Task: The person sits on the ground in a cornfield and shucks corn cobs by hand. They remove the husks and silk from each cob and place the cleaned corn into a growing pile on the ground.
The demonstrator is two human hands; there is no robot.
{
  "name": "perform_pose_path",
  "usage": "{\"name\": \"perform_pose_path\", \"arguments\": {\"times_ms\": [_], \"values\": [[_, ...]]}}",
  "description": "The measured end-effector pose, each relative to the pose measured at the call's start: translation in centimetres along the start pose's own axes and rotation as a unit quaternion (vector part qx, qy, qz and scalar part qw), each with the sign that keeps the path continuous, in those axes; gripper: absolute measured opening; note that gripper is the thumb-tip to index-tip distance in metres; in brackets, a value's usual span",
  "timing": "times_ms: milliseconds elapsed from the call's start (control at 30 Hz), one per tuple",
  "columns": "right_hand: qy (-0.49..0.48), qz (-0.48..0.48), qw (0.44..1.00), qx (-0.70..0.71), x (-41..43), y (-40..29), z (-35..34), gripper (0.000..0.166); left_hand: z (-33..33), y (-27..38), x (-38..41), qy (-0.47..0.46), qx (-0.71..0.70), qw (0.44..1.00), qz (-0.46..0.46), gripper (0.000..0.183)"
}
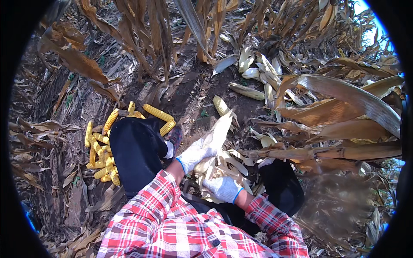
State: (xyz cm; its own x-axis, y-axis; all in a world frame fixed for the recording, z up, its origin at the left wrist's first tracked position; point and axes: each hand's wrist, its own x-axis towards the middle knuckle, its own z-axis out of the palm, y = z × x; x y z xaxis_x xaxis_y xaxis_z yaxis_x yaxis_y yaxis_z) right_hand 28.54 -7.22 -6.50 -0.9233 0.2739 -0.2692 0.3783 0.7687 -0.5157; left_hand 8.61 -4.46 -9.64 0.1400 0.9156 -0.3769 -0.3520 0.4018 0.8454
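Note:
My left hand (196, 155), in a white knit glove with a blue cuff, is wrapped around an ear of corn in pale husk (220, 130). The leafy tip points up and away from me. My right hand (224, 189), gloved the same way, is curled on the lower husk leaves (206, 196), nearer my body. Its fingertips are partly hidden. Loose husk leaves (234, 163) spread between and beside both hands, over the ground between my knees. No bare kernels show on the held ear.
Husked yellow corn ears (106, 158) lie piled left of my left knee (135, 154). Ahead are ears still in husk (246, 91) and discarded husks (271, 72). A dry corn stalk (342, 152) reaches in from the right, close to my right knee (279, 187). Standing dry stalks (158, 38) line the far side.

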Motion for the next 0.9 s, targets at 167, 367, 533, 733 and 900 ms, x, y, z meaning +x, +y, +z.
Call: {"name": "perform_pose_path", "arguments": {"times_ms": [167,367,533,733,900], "values": [[-0.161,0.194,0.968,0.015,-0.2,2.1,-3.0,0.078,-0.8,0.9,0.3,0.106,0.055,0.993,-0.015,0.044],[0.194,0.221,0.83,0.474,1.6,4.8,-4.2,0.064,-1.8,-4.2,2.3,0.138,0.033,0.989,0.05,0.036],[0.269,0.193,0.693,0.641,4.4,3.9,-6.3,0.058,1.8,-1.1,0.1,0.153,0.237,0.958,0.058,0.036],[0.32,0.207,0.583,0.717,6.3,4.2,-2.2,0.048,1.2,-0.4,-1.0,0.16,0.402,0.894,0.117,0.036],[0.278,0.234,0.684,0.633,6.5,2.2,-1.8,0.049,0.6,2.4,-1.6,0.188,0.308,0.931,0.046,0.046]]}}
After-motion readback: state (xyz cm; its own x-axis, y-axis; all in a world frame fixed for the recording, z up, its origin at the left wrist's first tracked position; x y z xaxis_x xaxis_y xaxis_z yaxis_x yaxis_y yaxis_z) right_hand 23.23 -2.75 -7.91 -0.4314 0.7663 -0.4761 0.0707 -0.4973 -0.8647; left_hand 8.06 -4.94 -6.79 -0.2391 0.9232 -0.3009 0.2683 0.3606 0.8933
